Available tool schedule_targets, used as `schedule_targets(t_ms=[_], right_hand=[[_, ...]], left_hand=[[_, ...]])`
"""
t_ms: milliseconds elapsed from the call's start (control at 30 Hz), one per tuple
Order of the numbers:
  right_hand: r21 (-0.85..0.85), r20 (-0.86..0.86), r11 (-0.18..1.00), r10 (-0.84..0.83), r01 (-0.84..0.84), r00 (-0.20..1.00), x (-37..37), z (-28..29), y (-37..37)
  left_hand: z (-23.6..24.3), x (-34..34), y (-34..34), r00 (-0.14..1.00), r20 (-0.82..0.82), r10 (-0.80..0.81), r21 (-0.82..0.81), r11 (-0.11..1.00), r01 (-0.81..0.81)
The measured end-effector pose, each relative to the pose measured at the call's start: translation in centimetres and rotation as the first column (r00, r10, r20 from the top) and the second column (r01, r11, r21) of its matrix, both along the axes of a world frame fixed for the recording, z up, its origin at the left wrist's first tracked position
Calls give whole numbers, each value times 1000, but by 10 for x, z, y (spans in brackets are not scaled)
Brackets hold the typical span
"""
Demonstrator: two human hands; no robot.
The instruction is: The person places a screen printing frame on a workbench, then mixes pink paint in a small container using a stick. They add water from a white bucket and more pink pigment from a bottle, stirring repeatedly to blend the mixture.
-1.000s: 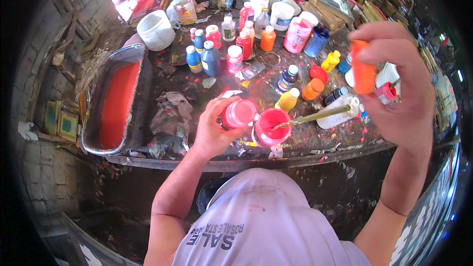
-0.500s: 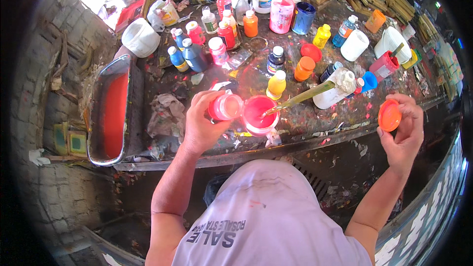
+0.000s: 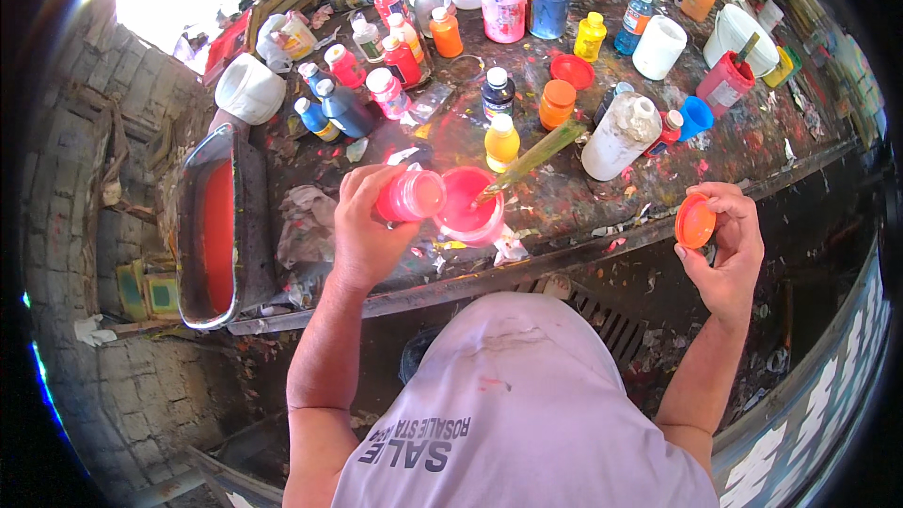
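Observation:
My left hand (image 3: 369,226) is closed around a pink jar (image 3: 414,196), tilted with its mouth toward a tub of pink paint (image 3: 470,212) beside it. Jar and tub look to be touching or nearly so. A paint-stained stirring stick (image 3: 531,162) leans in the tub, its upper end pointing right. Off to the right, over the table's front edge, my right hand (image 3: 729,259) grips an orange lid (image 3: 696,221) between thumb and fingers. Just behind the tub stands a yellow bottle (image 3: 501,143).
A long trough of red paint (image 3: 218,245) lies at the table's left end. Several paint bottles, including a dark blue one (image 3: 343,108), and pots such as a pink one (image 3: 503,9) crowd the back. A stained white bottle (image 3: 621,136) stands right of the stick. Crumpled paper (image 3: 308,221) lies near my left hand.
The whole view has shifted, so the table sits further left. My right hand with the orange lid has come slightly closer to the tub. The left hand keeps the jar tilted beside the tub.

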State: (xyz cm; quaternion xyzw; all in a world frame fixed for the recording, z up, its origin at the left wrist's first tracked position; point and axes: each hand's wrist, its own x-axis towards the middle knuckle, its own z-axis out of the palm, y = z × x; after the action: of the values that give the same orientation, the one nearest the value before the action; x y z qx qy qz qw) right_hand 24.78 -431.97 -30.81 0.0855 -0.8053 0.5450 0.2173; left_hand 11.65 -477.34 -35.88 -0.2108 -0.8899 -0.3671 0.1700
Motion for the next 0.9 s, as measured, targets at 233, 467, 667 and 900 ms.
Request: schedule_targets(t_ms=[233,467,667,900], right_hand=[[-29,23,1000,-6,7,1000,3,-9,7],[-68,38,998,16,-14,999,7,-19,16],[-87,46,996,17,-13,999,10,-30,23],[-85,50,996,33,-29,998,9,-38,26]], left_hand=[[12,-1,7,997,-81,-11,-100,995,3],[23,2,12,993,-114,-22,-172,985,2],[26,6,13,995,-98,8,-214,976,-28],[30,9,16,991,-134,16,-214,976,-45]])
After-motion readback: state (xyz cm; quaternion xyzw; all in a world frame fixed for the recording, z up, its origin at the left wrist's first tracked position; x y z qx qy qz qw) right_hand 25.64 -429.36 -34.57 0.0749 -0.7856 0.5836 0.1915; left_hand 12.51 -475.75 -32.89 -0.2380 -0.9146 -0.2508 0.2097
